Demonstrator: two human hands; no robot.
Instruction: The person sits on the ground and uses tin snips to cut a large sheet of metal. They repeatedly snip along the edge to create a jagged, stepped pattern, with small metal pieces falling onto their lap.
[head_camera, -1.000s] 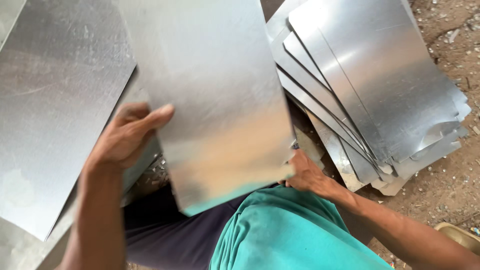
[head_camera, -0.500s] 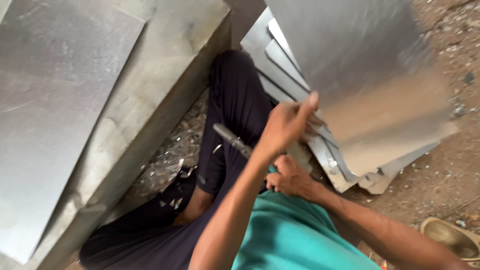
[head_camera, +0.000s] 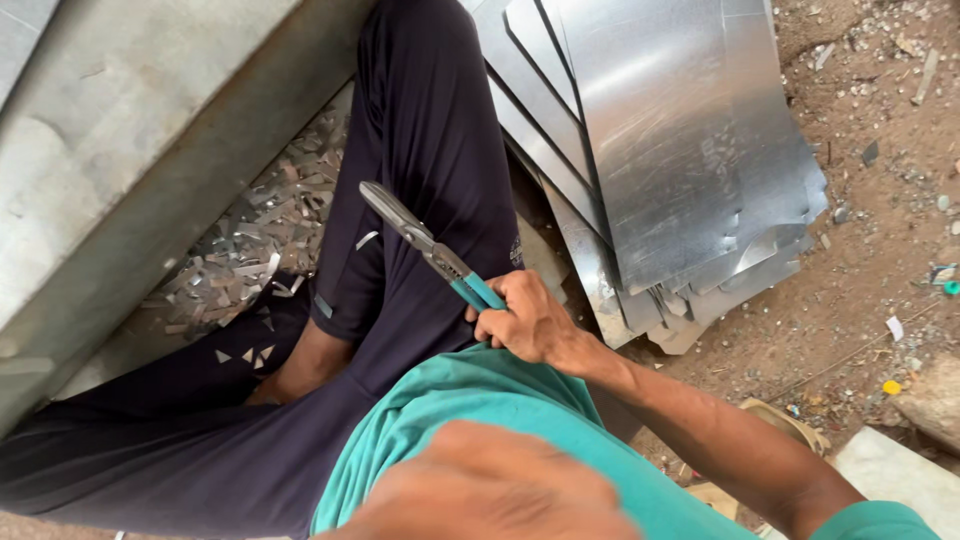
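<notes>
Right hand (head_camera: 530, 322) closed around the teal handles of tin snips (head_camera: 430, 248), blades shut and angled over the seated person's dark trouser leg (head_camera: 430, 150). Left hand (head_camera: 490, 495) is blurred at the bottom edge; its grip cannot be told. Stacked metal sheets (head_camera: 680, 130) lie just beside on the dirt ground (head_camera: 880, 200); offcuts (head_camera: 250, 240) litter the left.

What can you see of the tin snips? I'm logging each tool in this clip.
The tin snips have grey metal blades, closed, and teal-coated handles. They point up and left, slanting across the person's dark trouser leg. The right hand grips the handles; the blades look free of anything else. Metal offcuts lie left of them.
</notes>
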